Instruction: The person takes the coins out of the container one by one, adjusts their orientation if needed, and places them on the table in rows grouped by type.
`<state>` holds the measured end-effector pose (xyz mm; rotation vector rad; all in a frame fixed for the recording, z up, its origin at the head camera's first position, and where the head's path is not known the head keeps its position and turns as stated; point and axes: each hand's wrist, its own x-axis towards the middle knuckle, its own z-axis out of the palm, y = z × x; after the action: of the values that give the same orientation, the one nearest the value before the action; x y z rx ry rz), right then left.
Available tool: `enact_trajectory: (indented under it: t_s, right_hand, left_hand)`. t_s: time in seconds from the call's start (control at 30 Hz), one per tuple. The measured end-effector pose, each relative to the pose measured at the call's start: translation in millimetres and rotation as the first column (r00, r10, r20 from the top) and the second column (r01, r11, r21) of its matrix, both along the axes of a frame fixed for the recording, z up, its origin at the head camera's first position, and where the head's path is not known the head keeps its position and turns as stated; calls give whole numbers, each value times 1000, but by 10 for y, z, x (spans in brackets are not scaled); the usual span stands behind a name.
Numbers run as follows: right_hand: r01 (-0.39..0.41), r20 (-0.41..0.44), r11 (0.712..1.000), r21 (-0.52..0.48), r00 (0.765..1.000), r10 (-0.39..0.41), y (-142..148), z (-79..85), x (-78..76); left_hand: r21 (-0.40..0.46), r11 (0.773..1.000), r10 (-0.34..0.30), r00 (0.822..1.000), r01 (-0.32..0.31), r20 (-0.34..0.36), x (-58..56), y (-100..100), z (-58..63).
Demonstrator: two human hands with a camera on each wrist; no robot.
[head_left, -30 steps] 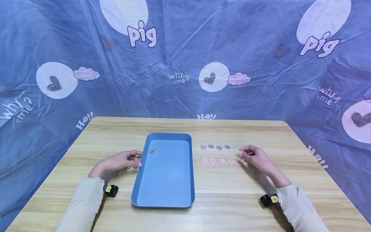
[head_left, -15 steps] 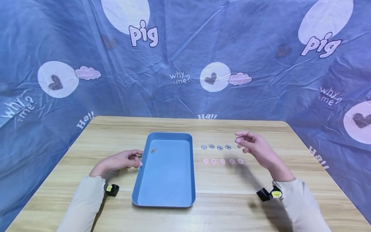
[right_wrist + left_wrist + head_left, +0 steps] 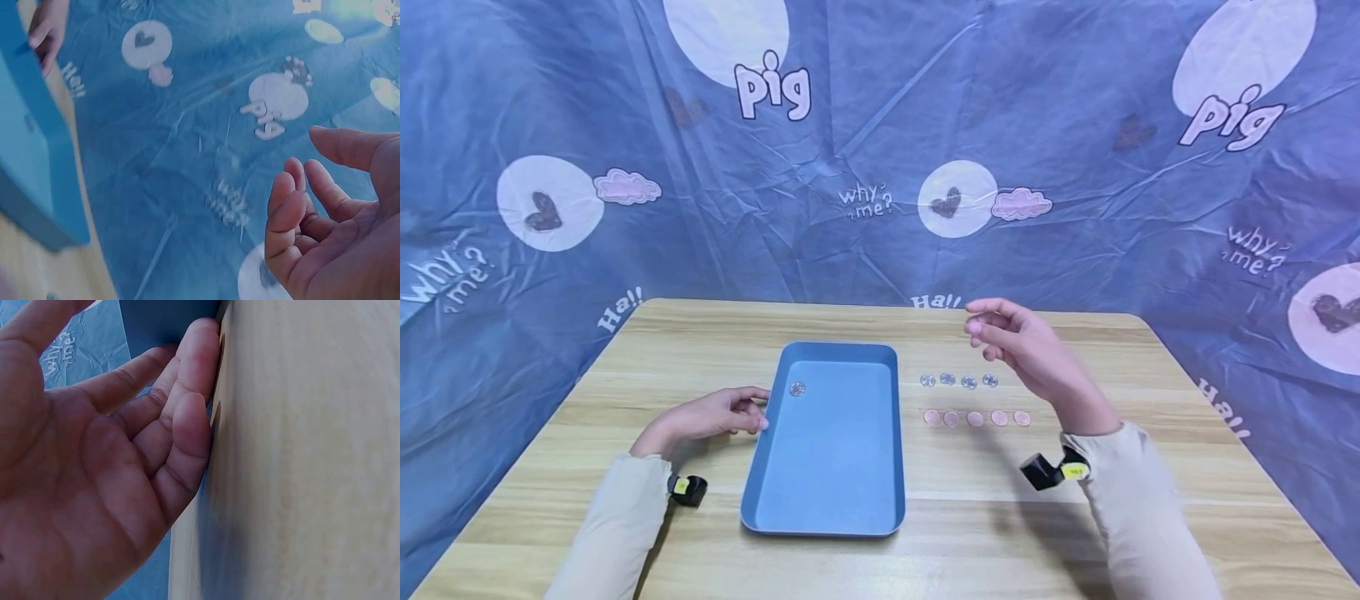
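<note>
A blue rectangular tray [image 3: 829, 467] lies on the table, with one silver coin [image 3: 797, 389] near its far left corner. My left hand [image 3: 722, 414] rests beside the tray, its fingertips at the left wall; in the left wrist view its loosely bent fingers [image 3: 195, 369] lie low by the tabletop. Right of the tray sit a far row of several silver coins [image 3: 969, 382] and a nearer row of several copper-pink coins [image 3: 974, 418]. My right hand [image 3: 1030, 350] is raised above and behind the coins. The right wrist view shows its fingers relaxed, thumb apart, nothing between them.
The wooden table [image 3: 985, 550] ends at a blue patterned cloth [image 3: 880, 250] hanging behind it. Black wrist cameras [image 3: 687, 491] are strapped at both sleeves. The right forearm [image 3: 1138, 508] crosses over the table's right side.
My right hand has lifted off the rightmost copper-pink coin, then moved up, away and left over the coin rows. My left hand, tray and coins keep their places.
</note>
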<state>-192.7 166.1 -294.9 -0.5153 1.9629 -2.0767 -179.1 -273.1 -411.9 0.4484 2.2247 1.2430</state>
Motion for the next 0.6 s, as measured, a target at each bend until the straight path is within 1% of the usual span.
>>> enact_trajectory:
  t_s: [0.17, 0.33, 0.47, 0.6]
  right_hand:
    - [-7, 18, 1000, -26, 1000, 7, -354, 107, -77]
    - [-17, 66, 999, -31, 998, 19, -741, 137, -119]
    - [-40, 85, 999, -17, 996, 41, -1029, 81, -174]
    - [-68, 103, 998, 12, 992, 67, -1287, -46, -245]
  left_hand:
    - [-4, 1000, 0, 1000, 0, 3, 5, 5, 16]
    - [-6, 1000, 4, 1000, -4, -1, 12, 8, 29]
    - [-8, 1000, 10, 1000, -10, 0, 11, 14, 28]
    - [-10, 1000, 8, 1000, -8, -1, 10, 18, 26]
